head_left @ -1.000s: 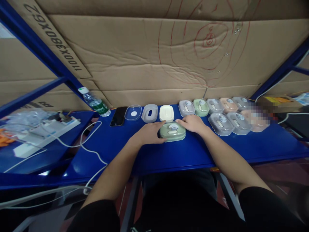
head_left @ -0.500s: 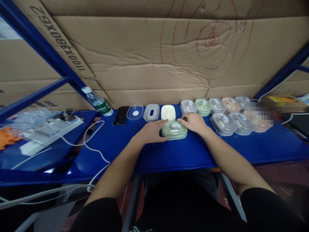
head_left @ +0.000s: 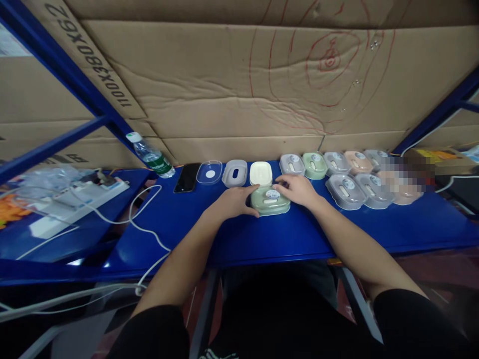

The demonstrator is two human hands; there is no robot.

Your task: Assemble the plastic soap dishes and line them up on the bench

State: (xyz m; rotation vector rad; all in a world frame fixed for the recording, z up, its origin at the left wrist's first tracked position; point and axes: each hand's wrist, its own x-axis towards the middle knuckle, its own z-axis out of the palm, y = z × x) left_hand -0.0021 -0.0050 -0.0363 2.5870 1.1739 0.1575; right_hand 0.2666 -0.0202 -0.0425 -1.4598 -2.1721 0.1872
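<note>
A pale green lidded box [head_left: 270, 202] with a round sticker on its clear lid rests on the blue table [head_left: 262, 234], right in front of me. My left hand [head_left: 234, 201] grips its left side, thumb along the front edge. My right hand [head_left: 298, 189] rests against its right side, fingers at the lid's top edge. Just behind stand a cream tray [head_left: 260, 172], a grey insert [head_left: 234, 173] and a clear lid [head_left: 208, 173] in a row.
Two rows of closed boxes in grey, green and peach [head_left: 346, 174] fill the table's right back. A black phone [head_left: 186, 177] and a water bottle [head_left: 149, 155] lie at the left back. White cables [head_left: 142, 229] trail to a power strip [head_left: 78, 197]. Cardboard [head_left: 239, 89] walls the back.
Both hands have stayed on the green box. My right hand's fingers have shifted slightly onto the lid's top edge. The camera has drifted a little.
</note>
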